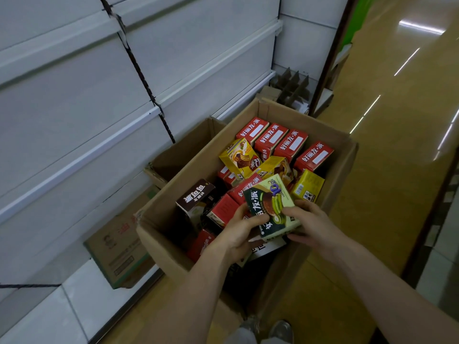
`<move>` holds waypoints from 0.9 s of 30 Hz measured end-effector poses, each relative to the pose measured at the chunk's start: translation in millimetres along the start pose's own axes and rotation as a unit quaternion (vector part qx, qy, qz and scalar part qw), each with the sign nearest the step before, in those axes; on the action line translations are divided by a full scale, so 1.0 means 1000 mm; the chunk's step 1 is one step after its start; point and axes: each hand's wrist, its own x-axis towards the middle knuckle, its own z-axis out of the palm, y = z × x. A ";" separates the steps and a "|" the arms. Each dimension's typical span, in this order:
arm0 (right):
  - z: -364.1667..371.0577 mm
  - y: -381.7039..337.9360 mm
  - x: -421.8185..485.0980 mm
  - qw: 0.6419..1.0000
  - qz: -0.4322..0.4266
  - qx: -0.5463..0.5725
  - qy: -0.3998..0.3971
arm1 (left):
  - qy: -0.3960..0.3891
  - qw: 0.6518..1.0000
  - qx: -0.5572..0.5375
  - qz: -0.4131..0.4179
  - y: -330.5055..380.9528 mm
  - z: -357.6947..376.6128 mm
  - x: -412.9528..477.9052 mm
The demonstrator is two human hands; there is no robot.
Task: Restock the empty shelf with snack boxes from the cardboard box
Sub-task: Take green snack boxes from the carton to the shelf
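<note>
- The left hand and right hand both grip one green snack box, with fingers curled round its near end.
- The box is tilted over the pile inside the cardboard box, with red boxes at 12 o'clock.
- The empty shelf lies at 10 o'clock.
- Risk: held by one end only, the box could slip during the swing left or clip the cardboard wall.
</note>
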 end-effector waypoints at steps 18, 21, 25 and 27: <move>0.001 0.002 0.012 0.993 -0.018 0.100 0.054 | 0.233 0.962 0.122 0.065 0.049 -0.033 0.021; 0.000 0.003 0.013 0.993 -0.015 0.103 0.052 | 0.170 0.972 0.155 0.037 0.043 -0.019 0.018; -0.005 0.001 0.013 0.993 -0.013 0.111 0.040 | 0.180 0.967 0.175 0.053 0.039 -0.003 0.024; -0.008 0.002 0.013 0.994 -0.014 0.104 0.032 | 0.190 0.953 0.229 0.058 0.046 -0.009 0.023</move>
